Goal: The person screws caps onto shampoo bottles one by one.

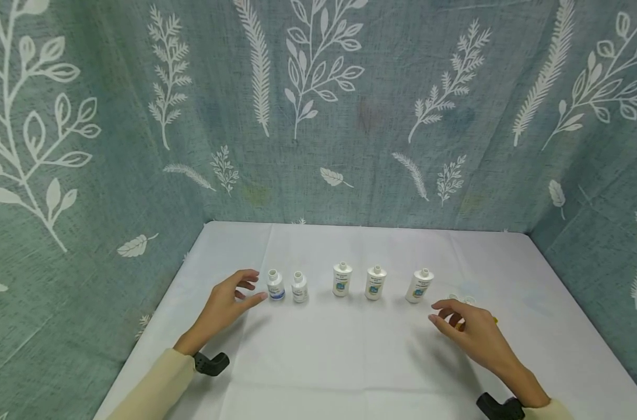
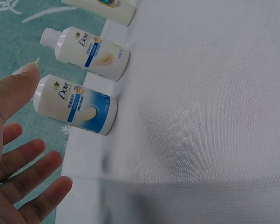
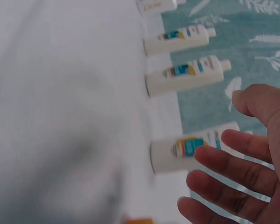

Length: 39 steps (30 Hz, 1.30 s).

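Observation:
Several white bottles stand upright in a row on the white cloth, with bare necks. My left hand [image 1: 225, 309] is beside the leftmost Dove bottle [image 1: 276, 287], fingers spread and holding nothing. In the left wrist view, that bottle [image 2: 77, 105] has a blue lower label, and my thumb overlaps its top; whether it touches I cannot tell. A second small Dove bottle [image 1: 300, 288] stands just right of it. Three taller bottles with teal labels follow: one [image 1: 342, 280], another [image 1: 375, 284] and the rightmost [image 1: 419, 286]. My right hand [image 1: 473, 332] hovers right of the last one, fingers relaxed around nothing.
Small pale ring-like things [image 1: 469, 300] lie behind my right hand. A yellow item [image 1: 495, 320] is mostly hidden by that hand; an orange piece [image 3: 139, 221] shows at the right wrist view's lower edge. Green leaf-patterned curtains [image 1: 318, 163] enclose the table's back and sides.

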### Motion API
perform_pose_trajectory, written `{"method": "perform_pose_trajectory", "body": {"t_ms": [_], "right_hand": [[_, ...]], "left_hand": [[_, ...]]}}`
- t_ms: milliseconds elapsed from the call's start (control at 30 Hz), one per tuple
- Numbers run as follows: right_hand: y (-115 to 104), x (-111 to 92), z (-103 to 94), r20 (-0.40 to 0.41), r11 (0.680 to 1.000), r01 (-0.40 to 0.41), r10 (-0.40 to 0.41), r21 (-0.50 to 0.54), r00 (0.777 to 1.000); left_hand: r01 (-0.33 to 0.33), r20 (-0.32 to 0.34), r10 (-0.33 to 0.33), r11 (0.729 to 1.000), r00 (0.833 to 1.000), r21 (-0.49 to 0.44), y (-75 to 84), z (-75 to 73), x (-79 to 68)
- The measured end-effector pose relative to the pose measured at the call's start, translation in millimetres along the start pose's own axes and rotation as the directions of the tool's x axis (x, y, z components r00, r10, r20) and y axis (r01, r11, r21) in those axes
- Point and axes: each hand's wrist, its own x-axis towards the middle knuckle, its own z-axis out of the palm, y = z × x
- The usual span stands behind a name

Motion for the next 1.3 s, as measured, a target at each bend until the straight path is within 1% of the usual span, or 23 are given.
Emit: {"method": "perform_pose_trajectory", "body": {"t_ms": [167, 300, 400, 500, 633, 800, 933, 1100, 1300], "right_hand": [[-15.8, 7.3, 15.8, 0.036, 0.999, -0.004, 0.002, 0.053, 0.999], [-29.3, 12.9, 29.1, 0.064, 0.994, 0.001, -0.008, 0.112, 0.998], [-40.0, 17.8, 40.2, 0.08, 0.985, 0.025, -0.039, 0.171, 0.996], [-49.9, 23.8, 53.2, 0.092, 0.973, 0.07, -0.092, 0.219, 0.992], [-63.2, 32.1, 70.4, 0.116, 0.952, 0.133, -0.17, 0.274, 0.979], [-80.0, 42.4, 91.4, 0.155, 0.927, 0.168, -0.23, 0.334, 0.961], [-93.7, 49.9, 108.0, 0.192, 0.912, 0.164, -0.25, 0.377, 0.949], [-109.5, 56.8, 124.5, 0.251, 0.909, 0.152, -0.263, 0.388, 0.931], [-122.4, 63.5, 137.0, 0.266, 0.906, 0.163, -0.281, 0.39, 0.922]], "left_hand": [[0.004, 0.004, -0.004, 1.0, 1.0, -0.007, 0.8, 4.1, 3.1], [-0.005, 0.004, 0.005, 1.0, 1.0, -0.015, 0.7, 6.9, 5.3], [-0.013, 0.004, 0.013, 1.0, 1.0, -0.02, 0.0, 8.7, 7.4], [-0.017, 0.008, 0.017, 0.999, 1.0, -0.028, -0.6, 9.7, 9.2], [-0.015, 0.01, 0.016, 0.999, 1.0, -0.037, -0.8, 10.3, 10.4], [-0.018, 0.01, 0.018, 0.999, 1.0, -0.036, -2.5, 12.5, 11.6], [-0.019, 0.011, 0.019, 0.999, 1.0, -0.041, -3.5, 14.3, 12.3], [-0.024, 0.009, 0.025, 0.998, 1.0, -0.055, -3.5, 16.1, 13.0], [-0.034, 0.011, 0.034, 0.999, 0.999, -0.033, -3.5, 19.5, 16.0]]}}
